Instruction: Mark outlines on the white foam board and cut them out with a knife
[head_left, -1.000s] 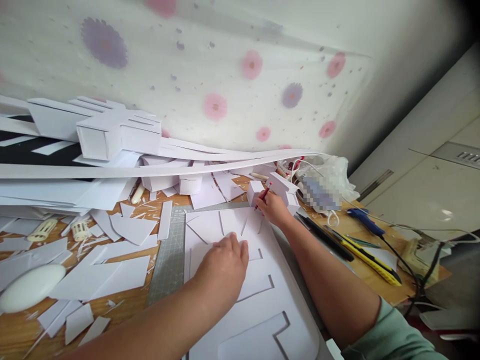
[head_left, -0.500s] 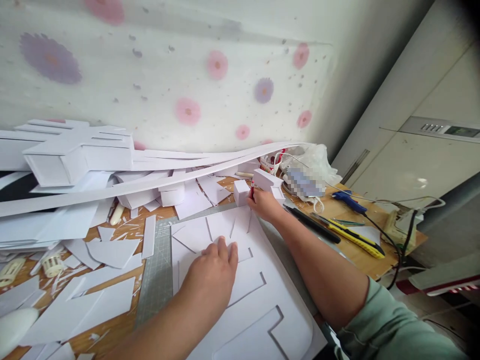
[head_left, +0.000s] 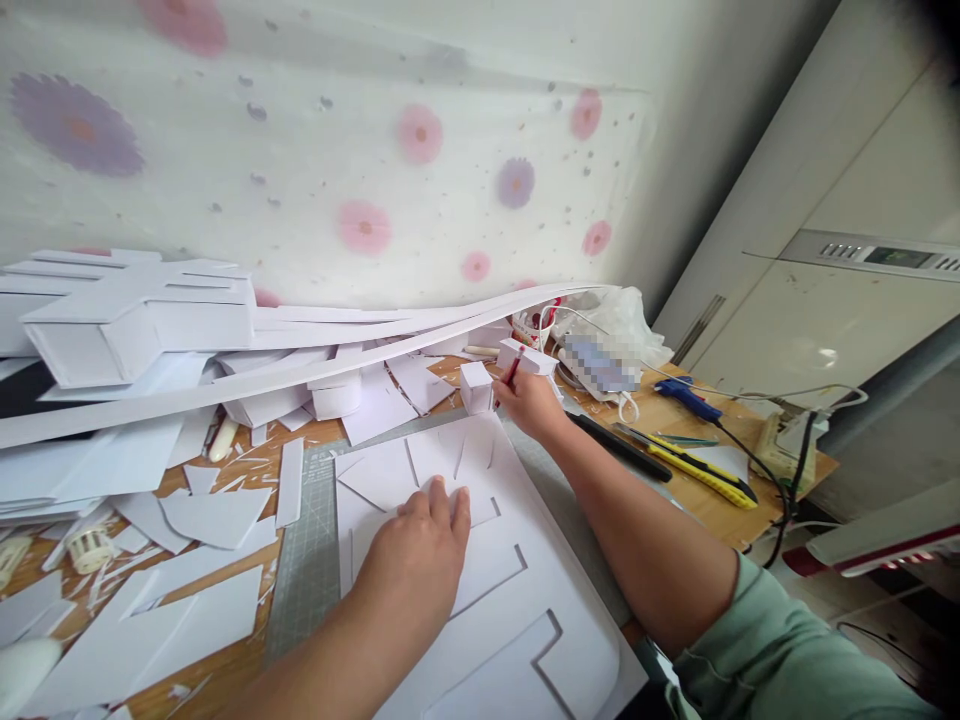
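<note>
My left hand [head_left: 416, 550] lies flat, fingers stretched out, on a white foam board sheet [head_left: 577, 600] with cut-out shapes. The sheet rests on a grey-green cutting mat [head_left: 304, 590]. Near the sheet's far edge, my right hand [head_left: 531, 402] is closed around a slim red pencil [head_left: 514, 366], its upper end tilted to the right. Where its tip meets the sheet is hard to make out. Just left of that hand stands a small white box [head_left: 476, 386]; another white folded piece [head_left: 525, 355] sits right behind it.
White offcuts [head_left: 217, 515] litter the wooden table at left. A long white strip [head_left: 247, 385] runs across the back, near a white box model [head_left: 142, 320]. At right lie a yellow cutter knife [head_left: 697, 470], a black bar [head_left: 619, 447], a blue glue gun [head_left: 686, 398] and a cable.
The red pencil has gone from nearly upright to leaning right, and my right hand has turned slightly. My left hand stays on the sheet. The whole view has shifted a little.
</note>
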